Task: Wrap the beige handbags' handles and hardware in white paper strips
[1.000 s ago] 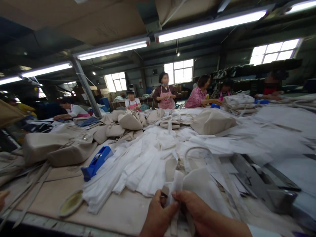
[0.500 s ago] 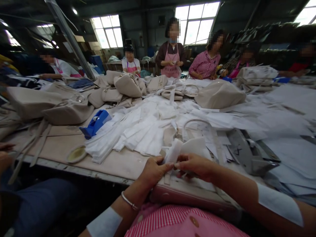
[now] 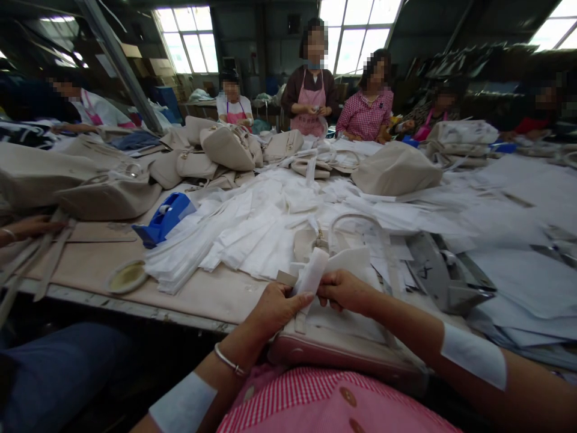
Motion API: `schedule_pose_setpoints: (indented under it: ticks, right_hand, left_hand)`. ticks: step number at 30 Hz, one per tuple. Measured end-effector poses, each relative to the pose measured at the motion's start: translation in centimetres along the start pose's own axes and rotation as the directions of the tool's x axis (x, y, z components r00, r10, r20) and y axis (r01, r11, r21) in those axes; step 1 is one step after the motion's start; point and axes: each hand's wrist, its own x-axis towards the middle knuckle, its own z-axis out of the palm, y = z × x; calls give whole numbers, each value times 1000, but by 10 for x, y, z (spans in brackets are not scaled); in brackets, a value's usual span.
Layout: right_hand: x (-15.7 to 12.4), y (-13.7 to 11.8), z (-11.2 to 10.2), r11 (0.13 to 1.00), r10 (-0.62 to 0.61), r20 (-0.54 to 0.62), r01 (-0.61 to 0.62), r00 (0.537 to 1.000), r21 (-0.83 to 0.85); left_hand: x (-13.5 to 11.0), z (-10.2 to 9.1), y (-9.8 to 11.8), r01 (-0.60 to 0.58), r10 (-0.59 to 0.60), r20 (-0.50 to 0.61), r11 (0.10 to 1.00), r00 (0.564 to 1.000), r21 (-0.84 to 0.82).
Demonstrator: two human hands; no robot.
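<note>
A beige handbag (image 3: 347,352) lies on the table edge against my apron, its handle (image 3: 356,218) arching away from me. Above it, my left hand (image 3: 277,308) is closed with the thumb pressed on a folded white wrapping strip (image 3: 314,269). My right hand (image 3: 346,291) pinches the right side of that strip, its fingertips close to my left thumb. What the strip goes around is mostly hidden. A small beige tab (image 3: 286,278) sticks out beyond my left fingers. Behind the strip, a white sheet (image 3: 351,262) and a metal ring fitting (image 3: 317,242) show on the bag.
White strips (image 3: 252,240) are heaped ahead. At left are a blue tape dispenser (image 3: 164,219), a round dish (image 3: 127,276) and beige bags (image 3: 110,195). A grey metal dispenser (image 3: 444,273) stands at right beside white sheets (image 3: 527,288). Another person's hand (image 3: 33,227) touches straps at left.
My hands stay on the strip; its folded end now stands out more clearly between them. The co-worker's hand at left has moved forward onto the straps. The whole view has shifted slightly.
</note>
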Motion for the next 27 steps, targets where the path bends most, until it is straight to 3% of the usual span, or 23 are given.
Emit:
schedule_pose_setpoints:
  ticks: [3,6,9,13,15,17,19,22,27]
  right_hand:
    - [-15,-1,-5,990,-59,-106,44,993,-136]
    - [-35,-6,-12,882,-290,-87,231,953,-410]
    - [-43,-18,-14,595,-481,145,443,865,-671]
    - [-27,-45,-7,178,-482,442,578,757,-796]
    - [-14,-59,-4,83,-497,498,611,710,-787]
    - [-1,-69,-3,132,-527,453,595,719,-793]
    - [10,-73,-4,264,-514,376,559,771,-786]
    - [20,-68,-7,436,-459,328,531,826,-727]
    - [25,-54,-8,621,-457,222,488,861,-614]
  left_hand:
    - [1,-1,-2,17,-16,18,999,1000,-39]
    - [3,-2,-1,7,-3,52,998,999,-69]
    - [4,-2,3,-4,5,48,1000,999,-17]
    - [3,-1,8,-79,78,12,991,997,104]
    - [3,0,9,-127,127,14,983,992,133]
    - [1,0,10,-131,130,14,978,991,159]
    - [-1,-1,10,-115,115,13,977,993,177]
    - [-5,-1,11,-126,123,28,977,992,171]
    - [-7,1,13,-184,176,65,972,982,149]
